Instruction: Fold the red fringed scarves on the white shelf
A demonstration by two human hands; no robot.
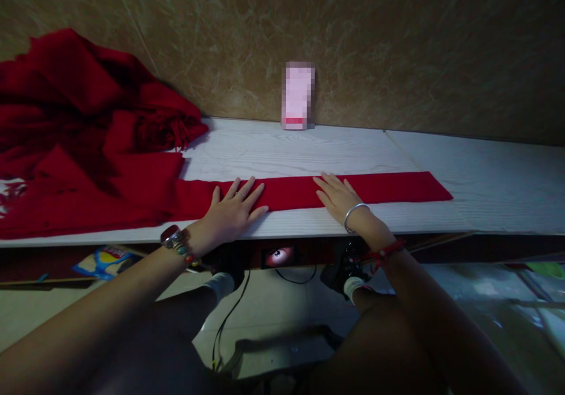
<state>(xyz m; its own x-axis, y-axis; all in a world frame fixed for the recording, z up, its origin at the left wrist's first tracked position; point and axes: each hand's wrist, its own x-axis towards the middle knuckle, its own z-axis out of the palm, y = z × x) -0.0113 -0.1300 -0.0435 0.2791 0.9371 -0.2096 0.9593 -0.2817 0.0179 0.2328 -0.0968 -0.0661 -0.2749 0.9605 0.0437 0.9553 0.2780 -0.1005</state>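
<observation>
A red scarf (pixel 291 193), folded into a long narrow strip, lies flat along the front of the white wood-grain table (pixel 282 153). On its left-middle part rests my left hand (pixel 233 211), palm down with the fingers spread. My right hand (pixel 342 199) lies flat on the strip farther right, its fingers stretched out. Neither hand grips the cloth. At the left, the strip meets wider red cloth (pixel 110 192); whether they are one piece I cannot tell. Behind that rises a crumpled heap of red fringed fabric (pixel 88 89).
A pink blurred rectangular object (pixel 299 96) stands against the brown marbled wall (pixel 375 42) at the back. Below the table edge are a blue and yellow packet (pixel 106 262), a small lit screen (pixel 279 256) and a dark cable (pixel 229 318) on the floor.
</observation>
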